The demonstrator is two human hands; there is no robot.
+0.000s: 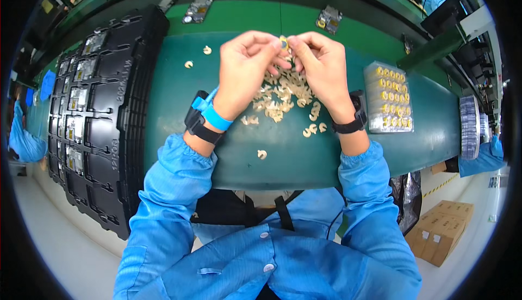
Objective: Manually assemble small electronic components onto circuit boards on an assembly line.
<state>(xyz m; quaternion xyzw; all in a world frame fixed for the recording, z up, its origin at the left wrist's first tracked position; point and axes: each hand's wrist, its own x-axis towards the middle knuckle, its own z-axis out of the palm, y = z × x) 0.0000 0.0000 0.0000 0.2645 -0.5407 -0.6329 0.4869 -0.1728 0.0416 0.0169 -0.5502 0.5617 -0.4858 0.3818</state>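
In front of me, both hands meet above a teal mat point(179, 137). My left hand point(239, 71) pinches a small yellow ring-shaped part point(284, 43) with a dark middle. The fingertips of my right hand point(325, 69) close on the same part from the other side. Below and between the hands lies a loose pile of small cream C-shaped pieces point(274, 101), partly covered by the fingers. Single pieces lie apart from it, one point(262, 154) nearer to me and two at the upper left. A blue band and a black strap circle my left wrist; another black strap is on my right.
At right stands a clear plastic tray point(371, 101) with rows of yellow round parts. Stacked black trays point(111, 104) holding metal modules flank the left side. Several modules point(199, 9) sit on the green strip point(255, 14) beyond. Cardboard boxes point(441, 229) stand on the floor, lower right. Other people work nearby.
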